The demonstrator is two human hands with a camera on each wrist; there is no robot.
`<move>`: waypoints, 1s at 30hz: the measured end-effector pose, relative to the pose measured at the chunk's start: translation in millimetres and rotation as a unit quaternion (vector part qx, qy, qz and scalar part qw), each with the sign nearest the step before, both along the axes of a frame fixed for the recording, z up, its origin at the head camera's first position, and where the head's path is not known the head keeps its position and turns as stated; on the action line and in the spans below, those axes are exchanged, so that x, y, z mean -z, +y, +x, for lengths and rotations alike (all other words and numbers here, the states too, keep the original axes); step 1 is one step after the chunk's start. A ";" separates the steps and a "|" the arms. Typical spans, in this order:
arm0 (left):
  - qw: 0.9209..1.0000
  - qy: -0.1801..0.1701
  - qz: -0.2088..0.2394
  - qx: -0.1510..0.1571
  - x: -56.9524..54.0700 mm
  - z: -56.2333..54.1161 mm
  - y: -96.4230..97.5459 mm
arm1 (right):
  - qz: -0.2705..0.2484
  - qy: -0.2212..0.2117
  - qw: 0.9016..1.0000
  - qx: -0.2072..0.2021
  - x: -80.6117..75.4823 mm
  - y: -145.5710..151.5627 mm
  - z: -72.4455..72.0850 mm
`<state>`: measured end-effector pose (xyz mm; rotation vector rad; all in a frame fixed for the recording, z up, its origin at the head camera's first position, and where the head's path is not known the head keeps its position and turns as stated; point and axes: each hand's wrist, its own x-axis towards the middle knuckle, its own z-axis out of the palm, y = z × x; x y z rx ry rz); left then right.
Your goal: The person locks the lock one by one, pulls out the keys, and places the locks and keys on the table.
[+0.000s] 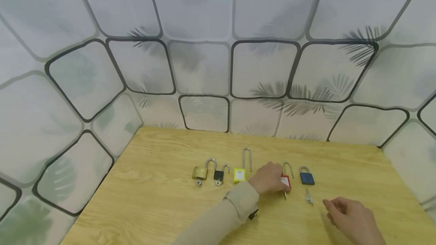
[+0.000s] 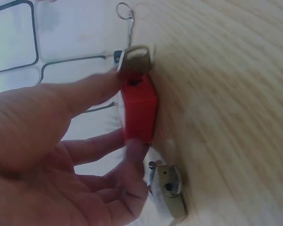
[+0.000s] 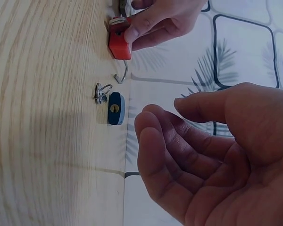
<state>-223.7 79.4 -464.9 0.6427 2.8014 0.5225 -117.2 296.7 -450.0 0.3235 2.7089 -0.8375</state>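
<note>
Your left hand [image 1: 270, 178] pinches the red padlock [image 2: 140, 110] at its three o'clock. Your right hand [image 1: 353, 216], loosely curled, thumb apart, has it at ten o'clock.

Head view: aimed forward and down from above, tabletop [image 1: 146, 199] and patterned backdrop [image 1: 201, 67] taken in from farthest off. Left wrist view: rolled sideways, set close behind left hand [image 2: 47, 169]. Right wrist view: rolled opposite way, aimed past right hand [image 3: 217, 179]. By all three, red padlock [image 2: 141, 110] shared.
</note>
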 end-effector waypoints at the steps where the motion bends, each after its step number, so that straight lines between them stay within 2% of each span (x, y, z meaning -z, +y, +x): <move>1: 1.000 -0.004 0.000 0.001 -1.2 0.4 0.4 | 0.001 0.001 1.000 -0.001 -0.2 -0.2 -0.3; 7: 1.000 0.002 -0.022 0.003 -6.8 4.4 3.1 | 0.000 0.004 1.000 -0.003 -0.5 -0.5 0.1; 12: 0.999 0.023 -0.033 0.001 -3.8 5.1 2.3 | -0.003 0.004 1.000 -0.001 0.7 -0.5 0.1; 15: 1.000 0.015 -0.003 0.004 -1.5 2.1 -1.3 | -0.003 0.004 1.000 0.001 1.4 0.3 0.1; 20: 0.995 -0.042 0.088 0.009 1.6 -5.0 -12.2 | -0.002 0.006 1.000 -0.004 3.0 0.3 0.2; 22: 0.988 -0.073 0.135 0.015 1.8 -7.1 -16.3 | -0.001 0.008 1.000 -0.007 2.8 -0.1 -0.1; 23: 0.982 -0.093 0.164 0.014 1.2 -7.4 -17.8 | 0.000 0.008 1.000 -0.008 2.6 -0.5 -0.4; 27: 0.945 -0.174 0.276 -0.007 -1.1 -3.5 -22.6 | -0.002 0.007 1.000 -0.008 2.5 -1.9 -1.2; 29: 0.933 -0.193 0.303 -0.022 -1.7 -0.5 -25.0 | -0.002 0.007 1.000 -0.009 2.6 -2.6 -1.3; 30: 0.930 -0.197 0.310 -0.026 -1.7 0.7 -26.3 | -0.002 0.008 1.000 -0.010 2.7 -2.9 -1.3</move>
